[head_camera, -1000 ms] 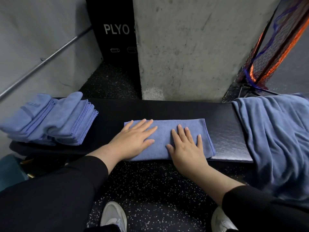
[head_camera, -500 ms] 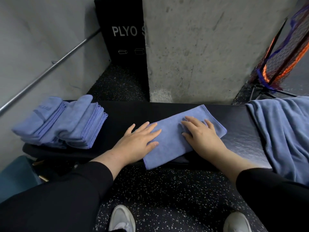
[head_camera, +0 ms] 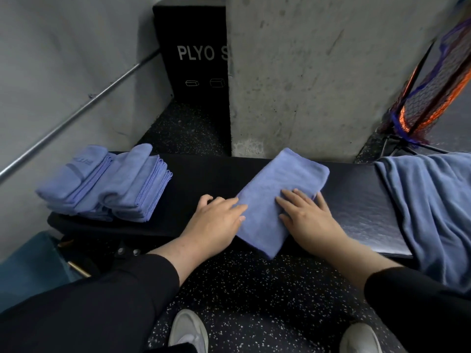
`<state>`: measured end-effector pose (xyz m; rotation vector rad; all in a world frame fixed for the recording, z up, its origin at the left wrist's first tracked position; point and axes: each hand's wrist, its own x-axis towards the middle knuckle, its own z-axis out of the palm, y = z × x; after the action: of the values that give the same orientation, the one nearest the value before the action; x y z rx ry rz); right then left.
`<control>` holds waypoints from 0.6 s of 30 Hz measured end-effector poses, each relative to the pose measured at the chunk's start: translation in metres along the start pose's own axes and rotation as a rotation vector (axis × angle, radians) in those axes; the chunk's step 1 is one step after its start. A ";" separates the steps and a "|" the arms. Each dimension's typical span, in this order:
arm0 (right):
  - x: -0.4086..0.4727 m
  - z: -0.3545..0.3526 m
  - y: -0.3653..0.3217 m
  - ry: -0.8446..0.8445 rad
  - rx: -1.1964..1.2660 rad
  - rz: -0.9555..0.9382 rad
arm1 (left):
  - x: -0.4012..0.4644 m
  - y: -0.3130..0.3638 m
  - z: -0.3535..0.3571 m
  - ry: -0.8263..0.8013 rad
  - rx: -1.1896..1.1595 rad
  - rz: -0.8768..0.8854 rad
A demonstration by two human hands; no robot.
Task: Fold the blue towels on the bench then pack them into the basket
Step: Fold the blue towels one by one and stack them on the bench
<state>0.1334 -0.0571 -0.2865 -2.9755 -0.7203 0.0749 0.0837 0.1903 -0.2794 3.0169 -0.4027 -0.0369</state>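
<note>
A person's left hand (head_camera: 216,220) and right hand (head_camera: 305,215) lie flat, grip wide and fingers spread, on a folded blue towel (head_camera: 277,197) angled across the black counter (head_camera: 204,179), one corner overhanging its front edge. Folded towels (head_camera: 107,184) sit stacked at the left end; unfolded towels (head_camera: 430,200) drape the right.
</note>
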 end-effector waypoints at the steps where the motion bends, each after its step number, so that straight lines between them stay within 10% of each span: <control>1: 0.006 0.000 0.012 -0.037 0.019 0.013 | -0.005 0.005 0.002 0.028 0.003 0.034; 9: -0.009 -0.012 0.032 0.271 0.135 -0.147 | -0.006 -0.001 0.003 0.094 -0.086 0.224; 18: -0.061 -0.002 0.043 -0.027 0.108 -0.311 | -0.009 0.008 -0.005 -0.034 -0.051 0.328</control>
<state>0.0988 -0.1231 -0.2861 -2.7285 -1.1328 0.1292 0.0733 0.1855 -0.2732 2.8632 -0.8786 -0.0725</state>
